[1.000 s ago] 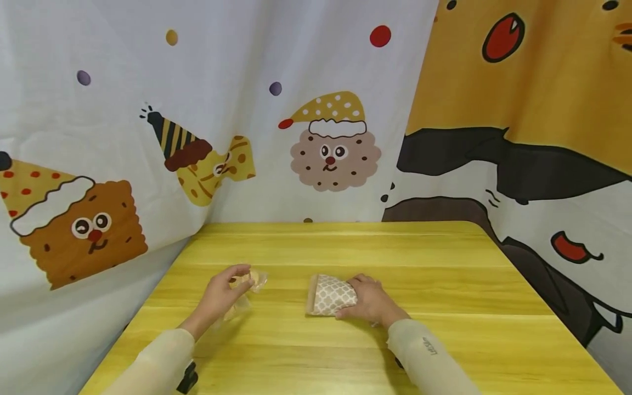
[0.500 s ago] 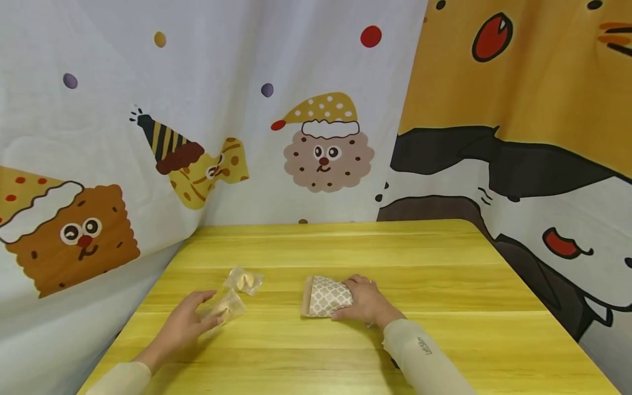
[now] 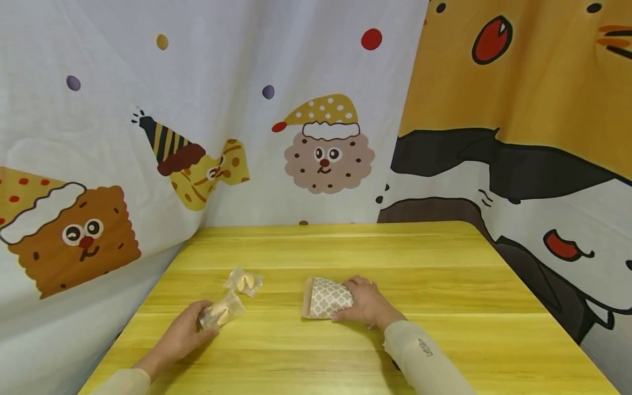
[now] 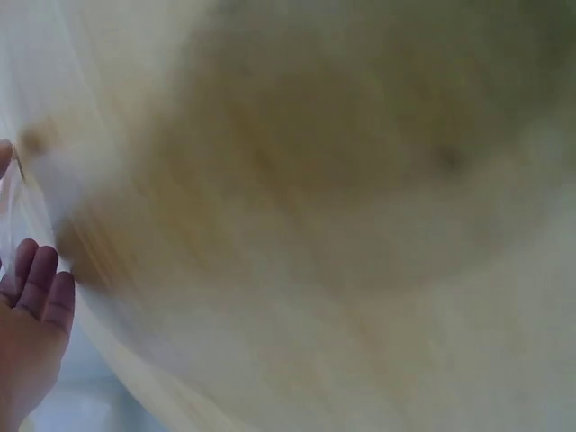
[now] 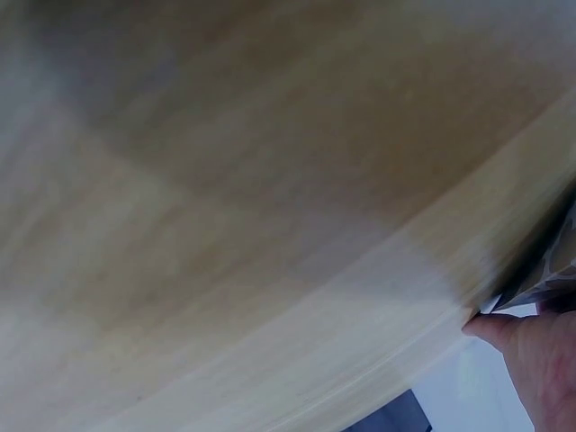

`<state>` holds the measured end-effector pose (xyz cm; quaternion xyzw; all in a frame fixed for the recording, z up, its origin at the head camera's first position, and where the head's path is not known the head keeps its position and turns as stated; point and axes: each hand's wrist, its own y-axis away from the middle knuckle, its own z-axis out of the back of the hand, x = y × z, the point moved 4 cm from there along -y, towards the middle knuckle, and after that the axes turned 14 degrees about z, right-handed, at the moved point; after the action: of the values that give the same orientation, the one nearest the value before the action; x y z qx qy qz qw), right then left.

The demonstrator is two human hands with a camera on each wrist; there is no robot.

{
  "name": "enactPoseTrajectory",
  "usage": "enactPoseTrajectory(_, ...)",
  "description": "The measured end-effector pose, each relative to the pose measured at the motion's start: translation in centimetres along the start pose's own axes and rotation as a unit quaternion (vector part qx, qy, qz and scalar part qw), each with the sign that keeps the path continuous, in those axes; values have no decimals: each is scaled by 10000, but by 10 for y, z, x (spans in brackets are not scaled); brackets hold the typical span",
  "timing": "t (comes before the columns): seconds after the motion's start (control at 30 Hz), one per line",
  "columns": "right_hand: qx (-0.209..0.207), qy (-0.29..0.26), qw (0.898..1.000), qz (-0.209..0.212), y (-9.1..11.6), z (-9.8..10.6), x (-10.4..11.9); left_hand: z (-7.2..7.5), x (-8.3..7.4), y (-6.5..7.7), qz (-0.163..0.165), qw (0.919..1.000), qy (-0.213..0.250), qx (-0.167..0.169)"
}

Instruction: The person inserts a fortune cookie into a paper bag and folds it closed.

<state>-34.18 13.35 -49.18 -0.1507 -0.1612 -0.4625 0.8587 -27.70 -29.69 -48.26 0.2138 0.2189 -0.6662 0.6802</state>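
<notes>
In the head view my left hand [image 3: 180,332] holds a fortune cookie [image 3: 222,314] in a clear wrapper, thumb on the near side and fingers on the far side. A second wrapped fortune cookie [image 3: 245,283] lies just beyond it on the table. My right hand [image 3: 367,303] grips the right end of a small paper bag [image 3: 329,298] with a beige and white lattice pattern. The bag's plain tan edge points left. Only part of the left hand [image 4: 34,333] enters the left wrist view. At the right wrist view's edge, the right hand [image 5: 535,364] meets the bag [image 5: 560,261].
A yellow wood-grain table [image 3: 316,356] lies under everything. Behind it and along both sides hangs a white curtain [image 3: 237,49] printed with cartoon biscuits and animals. Bare tabletop separates the cookies from the bag.
My left hand has left the far cookie, drawn back toward the near left, and taken hold of the nearer one. The right hand stays on the bag; the head view shifted slightly.
</notes>
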Motion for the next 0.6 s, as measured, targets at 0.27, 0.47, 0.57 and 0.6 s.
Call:
enactPoseTrajectory(0.27,1,21,10000,47,1,-1,2,7,-5,1,342,9981,509,-6)
enactPoseTrajectory(0.47,40,42,10000,48,2,0,3,7,-27,-3,300,9958,852,128)
enactPoseTrajectory(0.57,9,38,9999,115,2,0,4,2,-43,-9,-16,9957,922,79)
enactPoseTrajectory(0.6,16,31,9999,108,3,1,4,-2,-49,-12,-92,9955,939,91)
